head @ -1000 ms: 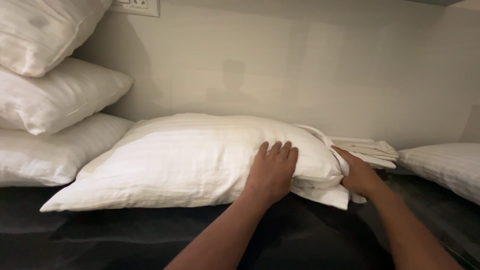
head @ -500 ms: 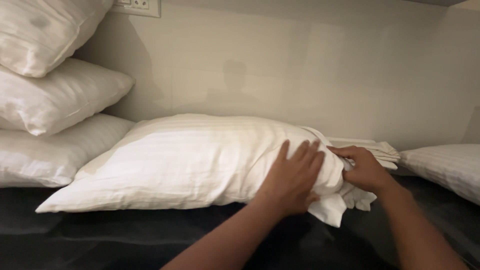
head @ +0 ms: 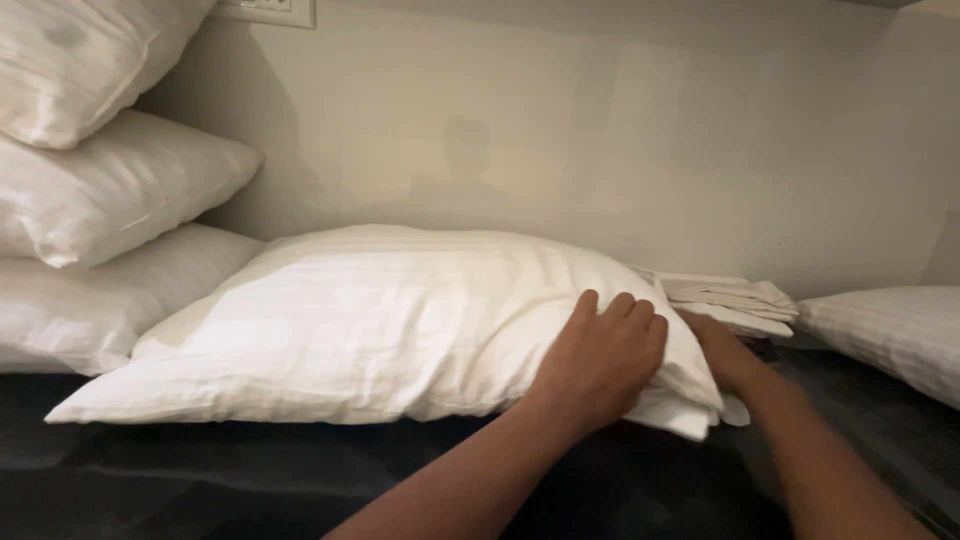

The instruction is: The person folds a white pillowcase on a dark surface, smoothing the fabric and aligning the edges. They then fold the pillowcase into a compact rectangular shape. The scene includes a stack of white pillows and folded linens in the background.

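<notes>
White striped cotton covered a large pillow (head: 400, 320) that lay on a dark surface (head: 250, 480) against a pale wall. The left hand (head: 600, 360) pressed flat on the pillow's right end, fingers spread and gripping nothing. The right hand (head: 725, 355) sat just behind that end, at the case's loose opening; whether it pinched the fabric could not be told. The step looked like closing the case's open end, and finishing it would call for tucking the flap under. Folded linens (head: 735, 300) lay just right of the pillow, stacked pillows (head: 110, 190) to its left.
</notes>
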